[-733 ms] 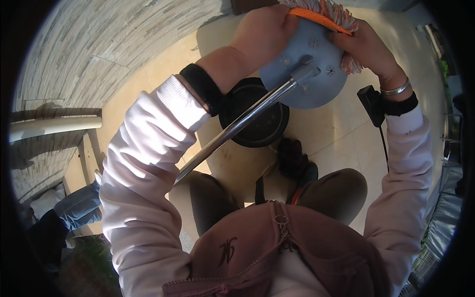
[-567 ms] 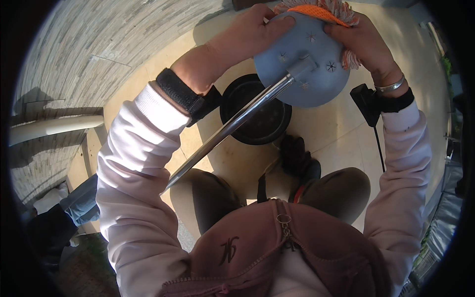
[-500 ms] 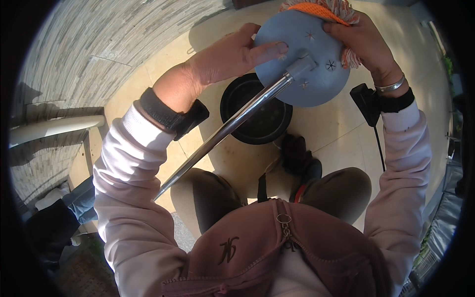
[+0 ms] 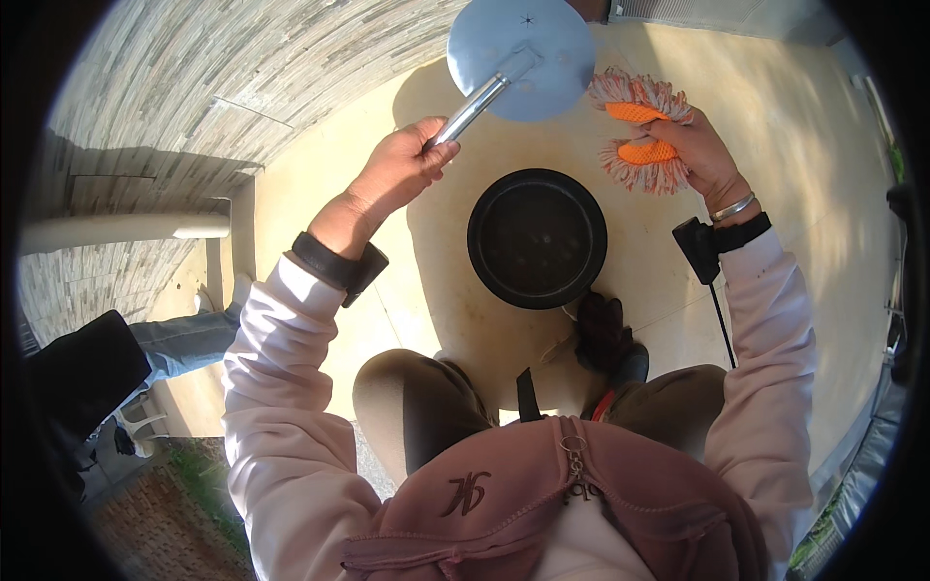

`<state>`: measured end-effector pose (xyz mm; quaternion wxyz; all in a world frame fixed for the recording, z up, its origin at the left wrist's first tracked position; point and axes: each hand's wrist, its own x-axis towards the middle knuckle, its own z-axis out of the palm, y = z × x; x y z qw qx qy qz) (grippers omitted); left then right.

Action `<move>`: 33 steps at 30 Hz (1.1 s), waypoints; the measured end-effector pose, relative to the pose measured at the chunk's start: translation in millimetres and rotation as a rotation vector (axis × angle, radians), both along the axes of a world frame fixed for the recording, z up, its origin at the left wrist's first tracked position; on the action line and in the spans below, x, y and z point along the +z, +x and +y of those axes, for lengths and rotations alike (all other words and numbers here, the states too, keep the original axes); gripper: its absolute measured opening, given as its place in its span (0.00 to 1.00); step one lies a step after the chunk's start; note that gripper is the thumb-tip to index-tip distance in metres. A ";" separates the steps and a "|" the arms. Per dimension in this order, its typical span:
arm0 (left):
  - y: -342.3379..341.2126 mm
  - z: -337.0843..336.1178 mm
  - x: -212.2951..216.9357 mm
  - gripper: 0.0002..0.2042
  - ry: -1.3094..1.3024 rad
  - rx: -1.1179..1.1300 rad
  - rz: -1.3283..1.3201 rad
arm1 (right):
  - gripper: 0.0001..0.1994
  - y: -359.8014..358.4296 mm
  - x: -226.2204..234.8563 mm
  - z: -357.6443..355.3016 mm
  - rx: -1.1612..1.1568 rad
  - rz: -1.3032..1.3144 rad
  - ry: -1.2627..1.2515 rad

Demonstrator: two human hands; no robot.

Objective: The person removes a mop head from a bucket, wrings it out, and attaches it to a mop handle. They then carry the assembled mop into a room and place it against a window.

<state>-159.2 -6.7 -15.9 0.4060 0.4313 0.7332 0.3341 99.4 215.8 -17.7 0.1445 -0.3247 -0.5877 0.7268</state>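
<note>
Now we've got our left hand (image 4: 407, 167) wrapped around a shiny metal pole (image 4: 475, 108), thumb laid along it, and just beyond that grip sits the pale blue-grey disc (image 4: 557, 73) at the pole's end. Over on the other side, our right hand (image 4: 702, 150) clutches the fringed mop pad (image 4: 647, 152), bunched so its orange backing shows in two folds left of the fingers. Fringe and disc edge come close; whether they touch, we can't tell. Nearer us, between both grips, a round black basin (image 4: 538, 242) rests on the tiled floor (image 4: 668, 261).
</note>
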 end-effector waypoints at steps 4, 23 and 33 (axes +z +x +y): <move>-41.7 26.0 -69.0 0.11 -0.112 -0.036 0.241 | 0.11 -16.5 -32.6 -31.0 0.283 -0.050 -0.056; -90.0 -6.4 -250.8 0.12 -0.374 0.268 0.527 | 0.12 -51.4 -200.9 -155.1 1.309 -0.798 1.000; -136.9 -15.6 -229.2 0.14 -0.665 0.497 0.576 | 0.20 -66.1 -168.9 -132.7 0.778 -0.675 0.990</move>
